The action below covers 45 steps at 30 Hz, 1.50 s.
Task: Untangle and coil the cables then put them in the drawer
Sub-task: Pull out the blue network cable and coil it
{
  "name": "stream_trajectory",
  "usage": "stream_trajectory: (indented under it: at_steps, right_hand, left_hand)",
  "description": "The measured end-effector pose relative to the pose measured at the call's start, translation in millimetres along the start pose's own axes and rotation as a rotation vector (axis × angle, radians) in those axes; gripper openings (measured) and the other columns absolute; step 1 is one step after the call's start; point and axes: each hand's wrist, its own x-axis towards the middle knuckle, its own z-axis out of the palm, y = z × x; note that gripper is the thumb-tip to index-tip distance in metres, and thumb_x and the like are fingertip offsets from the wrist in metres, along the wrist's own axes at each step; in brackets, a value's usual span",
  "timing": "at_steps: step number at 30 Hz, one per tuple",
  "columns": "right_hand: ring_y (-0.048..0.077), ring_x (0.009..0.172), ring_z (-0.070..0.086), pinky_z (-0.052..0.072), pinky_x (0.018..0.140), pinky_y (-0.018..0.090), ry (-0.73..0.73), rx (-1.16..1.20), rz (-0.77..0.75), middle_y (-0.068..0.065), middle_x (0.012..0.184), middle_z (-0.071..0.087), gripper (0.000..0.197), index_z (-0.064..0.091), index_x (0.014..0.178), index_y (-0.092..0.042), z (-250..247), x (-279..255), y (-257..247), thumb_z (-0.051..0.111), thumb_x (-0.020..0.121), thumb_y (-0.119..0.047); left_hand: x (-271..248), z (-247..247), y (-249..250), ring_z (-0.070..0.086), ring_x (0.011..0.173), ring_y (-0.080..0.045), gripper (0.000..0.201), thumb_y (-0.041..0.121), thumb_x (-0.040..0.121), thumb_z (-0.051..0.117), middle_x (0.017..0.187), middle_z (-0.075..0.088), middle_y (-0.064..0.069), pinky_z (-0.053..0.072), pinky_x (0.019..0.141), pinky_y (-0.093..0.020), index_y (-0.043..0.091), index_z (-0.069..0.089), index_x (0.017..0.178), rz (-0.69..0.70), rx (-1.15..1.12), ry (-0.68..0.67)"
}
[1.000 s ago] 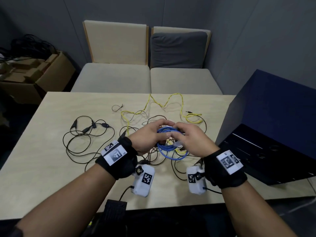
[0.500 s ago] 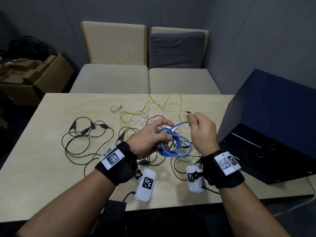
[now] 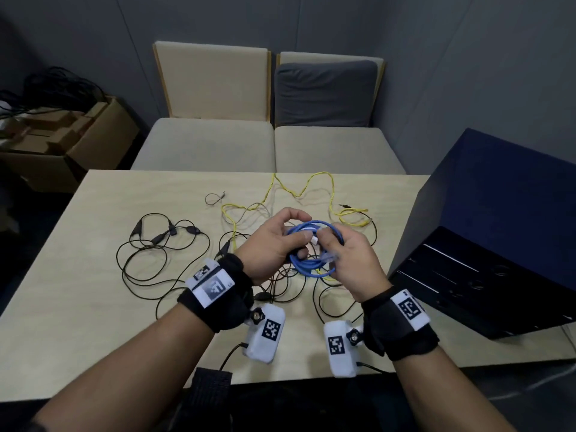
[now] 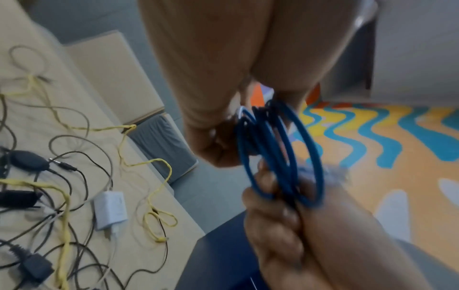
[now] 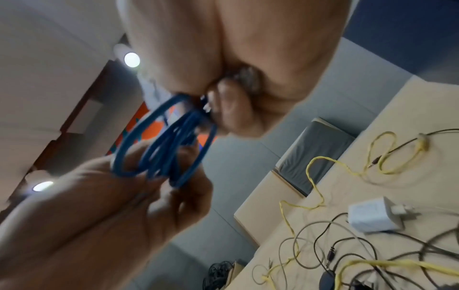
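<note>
A blue cable is wound into a small coil of several loops, held above the tangle at the table's middle. My left hand grips the coil's left side with its fingers through the loops. My right hand pinches the coil's right side near its clear plug. The left wrist view shows the blue coil between both hands, as does the right wrist view. A yellow cable and black cables lie loose on the table. The dark blue drawer unit stands at the right with its drawer open.
A white charger lies among the cables under my hands. Two beige chairs stand behind the table, one with a grey cushion. A cardboard box with black cords sits on the floor at the far left.
My right hand, raised half a second ago with the cable's end, has come back down onto the coil. The left hand keeps hold of the loops.
</note>
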Motion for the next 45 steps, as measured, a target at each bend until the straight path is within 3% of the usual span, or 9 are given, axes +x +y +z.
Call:
stream_trajectory:
  at_steps: [5,9,13,21,26,30,32,36,45]
  right_hand:
    - [0.006,0.051,0.036,0.030,0.049,0.021,0.295,-0.273,-0.153,-0.007,0.053,0.044,0.035,0.051,0.068,-0.011,12,4,-1,0.052,0.098,-0.029]
    - [0.008,0.053,0.035,0.031,0.049,0.022,0.153,-0.195,-0.168,-0.006,0.056,0.040,0.039,0.048,0.066,-0.015,14,5,-3,0.051,0.097,-0.039]
    - [0.002,0.046,0.039,0.032,0.045,0.015,-0.011,-0.161,-0.193,-0.013,0.051,0.045,0.032,0.057,0.069,-0.021,-8,6,-1,0.051,0.092,-0.043]
    - [0.008,0.039,0.023,0.022,0.037,0.014,0.162,0.109,-0.045,-0.003,0.050,0.028,0.041,0.046,0.058,-0.020,-41,7,2,0.049,0.100,-0.017]
    - [0.006,0.041,0.019,0.016,0.039,0.014,-0.027,0.177,-0.005,0.001,0.062,0.040,0.032,0.059,0.094,-0.015,-38,0,-2,0.053,0.094,-0.046]
    - [0.012,0.045,0.043,0.038,0.041,0.023,-0.264,0.098,-0.001,0.014,0.093,0.061,0.089,0.056,0.118,-0.015,-23,1,-3,0.069,0.057,-0.078]
    - [0.013,0.062,0.058,0.046,0.051,0.024,-0.329,0.036,-0.004,0.005,0.095,0.066,0.082,0.059,0.117,-0.012,-20,1,-8,0.068,0.062,-0.073]
    - [-0.004,0.065,0.059,0.042,0.062,0.014,-0.314,-0.241,-0.038,-0.012,0.071,0.068,0.008,0.059,0.096,-0.022,-5,0,-20,0.063,0.091,-0.023]
    - [0.020,0.060,0.044,0.026,0.053,0.028,0.124,-0.574,-0.206,0.000,0.063,0.049,0.021,0.048,0.079,-0.014,15,9,-11,0.047,0.099,-0.023]
  left_hand:
    - [-4,20,-8,0.053,0.062,-0.010,0.027,0.008,0.097,0.050,0.069,0.056,0.001,0.047,0.062,-0.022,0.020,0.050,0.121,0.192,0.117,0.233]
    - [6,24,-1,0.032,0.044,-0.008,0.013,0.010,0.100,0.044,0.050,0.038,0.009,0.038,0.046,-0.021,0.010,0.057,0.100,0.215,-0.044,0.415]
    - [3,15,5,0.027,0.039,-0.007,0.014,0.006,0.096,0.049,0.050,0.036,0.003,0.037,0.041,-0.021,0.007,0.062,0.092,0.173,-0.154,0.306]
    - [-3,9,5,0.032,0.040,-0.005,0.008,0.003,0.089,0.054,0.063,0.053,0.000,0.040,0.040,-0.017,0.001,0.062,0.090,0.069,-0.371,0.222]
    - [2,9,12,0.032,0.040,-0.005,0.013,0.007,0.096,0.049,0.061,0.048,0.001,0.034,0.038,-0.015,0.004,0.059,0.089,0.089,-0.204,0.216]
    - [5,9,13,0.032,0.040,-0.007,0.008,0.011,0.095,0.053,0.056,0.049,0.005,0.033,0.037,-0.017,0.009,0.060,0.096,0.107,-0.023,0.147]
    - [4,9,11,0.035,0.039,-0.009,0.013,0.013,0.091,0.060,0.056,0.052,0.002,0.033,0.038,-0.018,0.012,0.060,0.104,0.074,0.090,0.049]
    - [6,9,4,0.042,0.040,-0.014,0.017,0.014,0.090,0.063,0.057,0.056,-0.003,0.037,0.040,-0.021,0.013,0.057,0.106,0.061,0.197,0.115]
    - [0,13,-7,0.053,0.063,-0.011,0.024,0.008,0.099,0.044,0.071,0.055,-0.001,0.047,0.057,-0.024,0.022,0.053,0.117,0.174,0.155,0.216]
